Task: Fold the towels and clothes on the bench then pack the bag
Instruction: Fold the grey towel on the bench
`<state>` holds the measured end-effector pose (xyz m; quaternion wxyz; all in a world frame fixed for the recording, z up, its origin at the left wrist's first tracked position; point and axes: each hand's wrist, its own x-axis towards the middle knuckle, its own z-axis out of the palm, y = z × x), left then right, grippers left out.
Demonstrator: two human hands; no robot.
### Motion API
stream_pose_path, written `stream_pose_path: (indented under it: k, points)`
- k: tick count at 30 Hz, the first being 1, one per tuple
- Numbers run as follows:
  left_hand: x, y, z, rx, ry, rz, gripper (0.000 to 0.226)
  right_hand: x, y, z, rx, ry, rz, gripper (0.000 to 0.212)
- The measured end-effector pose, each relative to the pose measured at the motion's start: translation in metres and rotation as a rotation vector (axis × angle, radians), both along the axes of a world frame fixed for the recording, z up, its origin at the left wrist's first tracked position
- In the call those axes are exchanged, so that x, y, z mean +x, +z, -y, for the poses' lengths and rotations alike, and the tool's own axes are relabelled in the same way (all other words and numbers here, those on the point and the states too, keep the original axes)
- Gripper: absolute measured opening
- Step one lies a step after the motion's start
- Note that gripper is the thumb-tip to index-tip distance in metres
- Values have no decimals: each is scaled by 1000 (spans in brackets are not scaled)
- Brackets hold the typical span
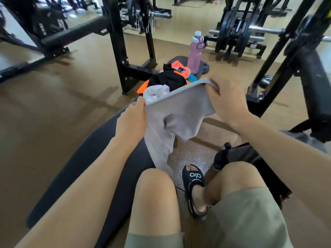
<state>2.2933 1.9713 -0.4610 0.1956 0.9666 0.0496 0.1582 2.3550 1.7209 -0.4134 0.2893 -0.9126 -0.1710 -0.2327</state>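
I hold a light grey towel up over the dark bench, stretched by its top edge. My left hand pinches the left corner and my right hand grips the right corner. The towel hangs down toward my knees. Behind it on the bench lies a pile of clothes: a white crumpled piece, a black garment, and orange and teal fabric. A dark bag sits on the floor to my right, partly hidden by my arm and leg.
A pink water bottle stands upright at the bench's far end. Black rack uprights rise left of the bench; a weight machine and barbell stand at the right. My sandalled foot rests on the floor beside the bench.
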Motion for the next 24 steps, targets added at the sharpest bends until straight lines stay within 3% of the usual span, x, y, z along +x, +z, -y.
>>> stream_pose_path:
  k: [2, 4, 6, 7, 10, 12, 15, 20, 24]
  points:
    - [-2, 14, 4, -84, -3, 58, 12, 3, 3, 11, -176, -56, -26, 25]
    - [-5, 33, 13, -190, -46, 129, 11, 5, 5, 16, -482, -104, -232, 32]
    - [-9, 52, 28, -207, -117, 191, 10, -1, 2, 17, -661, -48, -482, 22]
    - [-13, 60, 36, -203, -150, 199, 10, -7, 0, 15, -629, 25, -562, 20]
    - [-22, 72, 58, -161, -205, 179, 8, -40, -4, -3, -63, 275, -665, 53]
    - [-30, 74, 68, -139, -211, 169, 8, -57, -9, -20, 123, 319, -582, 45]
    - [-45, 75, 75, -174, -223, 154, 6, -73, -13, -32, 220, 266, -433, 16]
    - [-65, 78, 83, -172, -210, 132, 7, -93, -12, -29, 322, 381, -387, 20]
    - [-74, 73, 90, -125, -214, 94, 9, -100, -25, -23, 311, 355, -333, 10]
